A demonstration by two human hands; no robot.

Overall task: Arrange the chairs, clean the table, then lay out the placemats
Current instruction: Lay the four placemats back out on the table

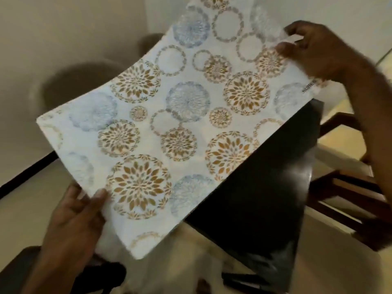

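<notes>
The person is holding a floral-print placemat (169,115) up in the air, tilted above the dark glossy table (265,187), with part of it overhanging the table's near corner and the rest hanging over the pale floor (25,209). The left hand (76,211) is gripping the near edge, thumb lying on the printed face and fingers hidden beneath; the right hand (318,49) is pinching the far edge, fingers curled over it. The mat is bowing gently between the two grips without folding, so it is likely thin, light and semi-stiff, probably a smooth wipeable sheet that could slide on the polished top. Holding it at opposite edges, as now, looks right for lowering it flat. A wooden chair (350,187) is standing just beside the table on the right.
</notes>
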